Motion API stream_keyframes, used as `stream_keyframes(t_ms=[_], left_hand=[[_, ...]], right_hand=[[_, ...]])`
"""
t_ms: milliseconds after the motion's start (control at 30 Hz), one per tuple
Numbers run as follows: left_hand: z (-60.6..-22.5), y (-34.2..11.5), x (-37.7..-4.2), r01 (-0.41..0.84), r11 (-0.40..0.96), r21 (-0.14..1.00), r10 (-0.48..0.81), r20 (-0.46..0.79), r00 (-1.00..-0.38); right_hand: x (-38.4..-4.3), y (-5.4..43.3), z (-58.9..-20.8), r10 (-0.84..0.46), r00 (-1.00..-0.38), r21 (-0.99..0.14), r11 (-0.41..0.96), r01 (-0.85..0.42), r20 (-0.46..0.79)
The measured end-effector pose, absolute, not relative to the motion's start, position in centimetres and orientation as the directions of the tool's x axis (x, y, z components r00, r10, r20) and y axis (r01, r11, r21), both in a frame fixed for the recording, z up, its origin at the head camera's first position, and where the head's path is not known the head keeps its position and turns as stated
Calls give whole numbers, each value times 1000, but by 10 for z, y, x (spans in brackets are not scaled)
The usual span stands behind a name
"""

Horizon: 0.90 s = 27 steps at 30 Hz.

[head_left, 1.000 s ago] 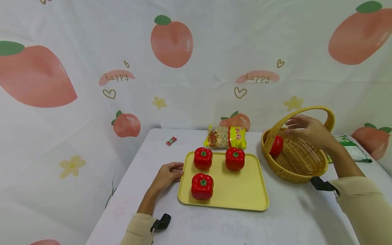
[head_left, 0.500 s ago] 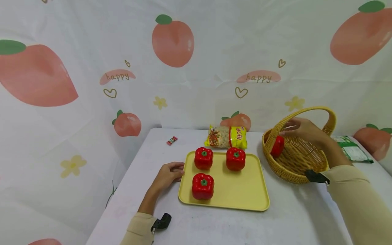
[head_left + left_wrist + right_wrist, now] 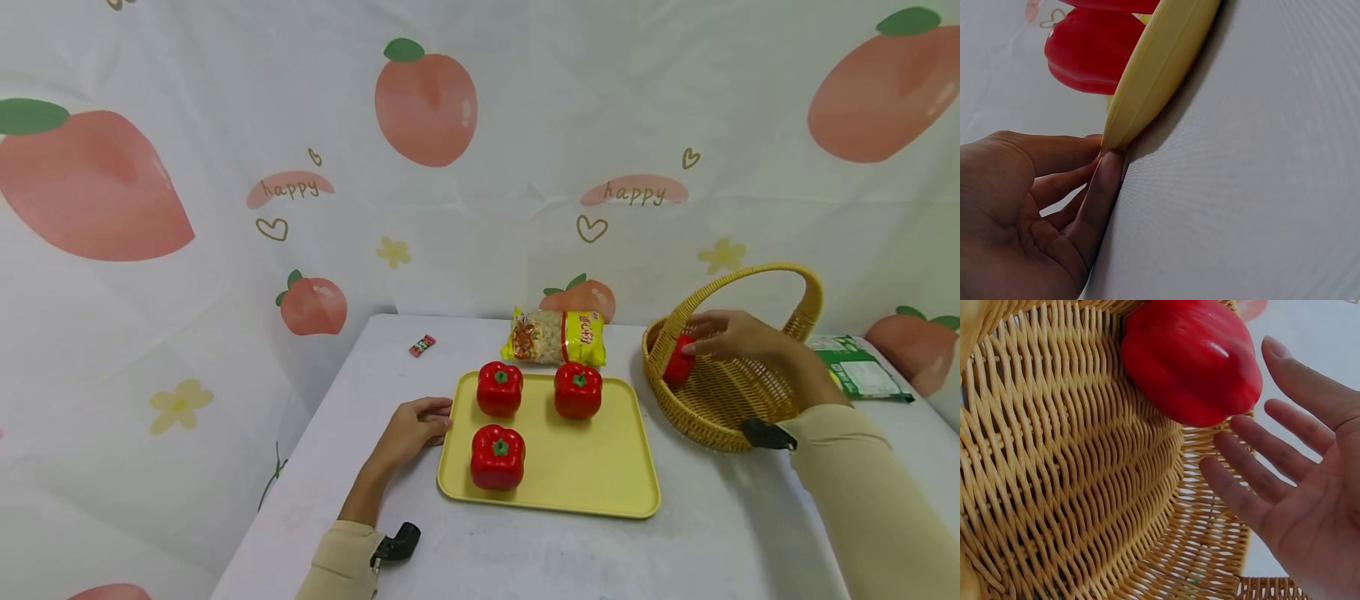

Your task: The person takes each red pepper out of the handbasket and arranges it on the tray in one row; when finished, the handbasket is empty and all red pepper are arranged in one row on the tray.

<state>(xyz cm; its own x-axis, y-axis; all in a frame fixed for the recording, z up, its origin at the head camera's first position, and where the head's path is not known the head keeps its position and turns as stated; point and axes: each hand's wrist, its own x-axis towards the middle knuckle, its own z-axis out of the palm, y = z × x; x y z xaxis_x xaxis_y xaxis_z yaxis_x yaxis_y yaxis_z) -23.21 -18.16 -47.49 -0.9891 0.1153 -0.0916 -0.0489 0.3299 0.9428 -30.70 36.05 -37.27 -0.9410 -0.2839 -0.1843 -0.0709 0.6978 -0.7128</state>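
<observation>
My left hand (image 3: 408, 432) is at the left edge of a yellow tray (image 3: 585, 467). In the left wrist view its thumb and a fingertip pinch the tray's rim. Three red bell peppers with green stems stand on the tray: a back-left pepper (image 3: 499, 400), a back-right pepper (image 3: 577, 400) and a front-left pepper (image 3: 497, 468). Another red bell pepper (image 3: 1191, 362) lies against the left inner wall of a wicker basket (image 3: 701, 429). My right hand (image 3: 738, 336) reaches in under the basket's handle. Its fingers are spread beside that pepper, with a small gap in the right wrist view.
The basket's tall arched handle (image 3: 750, 271) rises over the right hand. Behind the tray lies a yellow food packet (image 3: 558, 337). A small red wrapped packet (image 3: 422, 345) lies at the back left, and a green-and-white packet (image 3: 862, 367) right of the basket.
My right hand has moved left and down into the basket, closer to the pepper there. The left hand, the tray and its peppers have stayed in place.
</observation>
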Motion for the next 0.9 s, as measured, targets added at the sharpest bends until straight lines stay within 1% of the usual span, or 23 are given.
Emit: stream_keyframes(t_ms=[133,367,600,900], left_hand=[[-475,-182,-232,-50,335,941,115,-93,-989],[-475,-181,-232,-48,334,941,112,-90,-990],[-476,-181,-231,-46,337,940,116,-90,-989],[-476,-182,-232,-44,338,940,118,-89,-989]], right_hand=[[-309,358,-374,-279,-935,-714,699,-41,-219],[-308,356,-376,-305,-922,-719,693,-45,-237],[-308,357,-380,-320,-903,-732,681,-9,-287],[-307,356,-385,-329,-901,-781,625,15,-281]])
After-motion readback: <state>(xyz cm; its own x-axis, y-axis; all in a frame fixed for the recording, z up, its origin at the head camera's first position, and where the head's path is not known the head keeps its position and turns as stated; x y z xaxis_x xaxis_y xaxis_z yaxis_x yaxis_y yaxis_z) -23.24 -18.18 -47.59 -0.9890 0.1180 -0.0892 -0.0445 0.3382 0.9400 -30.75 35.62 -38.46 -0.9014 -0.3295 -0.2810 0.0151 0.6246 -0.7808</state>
